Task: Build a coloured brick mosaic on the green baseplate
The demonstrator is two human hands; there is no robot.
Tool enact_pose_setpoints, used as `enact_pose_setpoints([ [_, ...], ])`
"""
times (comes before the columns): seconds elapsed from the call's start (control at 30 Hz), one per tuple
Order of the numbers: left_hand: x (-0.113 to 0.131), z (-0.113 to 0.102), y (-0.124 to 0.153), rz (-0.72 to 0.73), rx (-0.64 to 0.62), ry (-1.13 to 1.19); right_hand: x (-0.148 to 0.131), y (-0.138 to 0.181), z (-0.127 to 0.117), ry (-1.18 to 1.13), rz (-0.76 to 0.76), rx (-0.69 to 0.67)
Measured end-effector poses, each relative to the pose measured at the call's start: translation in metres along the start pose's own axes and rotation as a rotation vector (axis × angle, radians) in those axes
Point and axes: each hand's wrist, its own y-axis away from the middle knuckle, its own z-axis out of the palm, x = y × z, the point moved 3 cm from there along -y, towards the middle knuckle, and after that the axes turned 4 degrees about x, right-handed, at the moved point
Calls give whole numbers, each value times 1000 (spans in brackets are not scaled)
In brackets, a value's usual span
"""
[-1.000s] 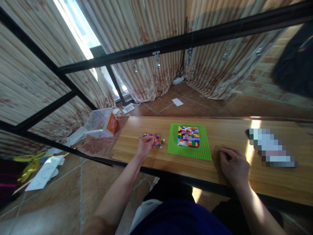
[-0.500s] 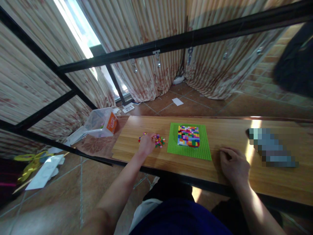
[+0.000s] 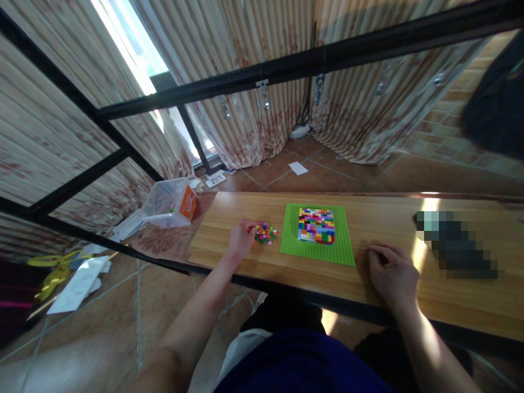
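My left hand (image 3: 242, 238) is at the left edge of a small pile of loose coloured toy bricks (image 3: 266, 233). Its thumb and fingers are pressed together, and whatever is between them is too small to make out. Right of the pile lies a green baseplate (image 3: 346, 240). A block of many-coloured bricks (image 3: 316, 225) covers the plate's upper middle in tight rows. Beyond the plate's right edge, my right hand (image 3: 395, 277) rests on the wooden table with its fingers curled in, and no brick shows in it.
A blurred dark object (image 3: 458, 245) lies on the table (image 3: 380, 218) at the right. On the floor to the left stands a clear plastic box (image 3: 164, 204) with an orange label. A black metal rail (image 3: 286, 70) crosses in front of the curtains.
My left hand has drawn back slightly left from over the brick pile, so more of the pile shows. My right hand has stayed in place.
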Motion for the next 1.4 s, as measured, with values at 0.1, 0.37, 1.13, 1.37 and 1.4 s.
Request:
enact_pose_setpoints([
  [0.1, -3, -8, 8, 23, 33, 17, -1, 0, -1, 6, -6, -10],
  [0.37, -7, -9, 45, 34, -65, -325, -2, -1, -1, 29, -4, -20],
  [1.13, -5, 13, 57, 162, -158, -494, 1, 1, 1, 19, -6, -13],
  [1.37, -14, 18, 62, 208, -52, -398, 0, 0, -1, 28, -18, -21],
  [1.4, -14, 19, 62, 210, -51, -396, 0, 0, -1, 31, -17, -20],
])
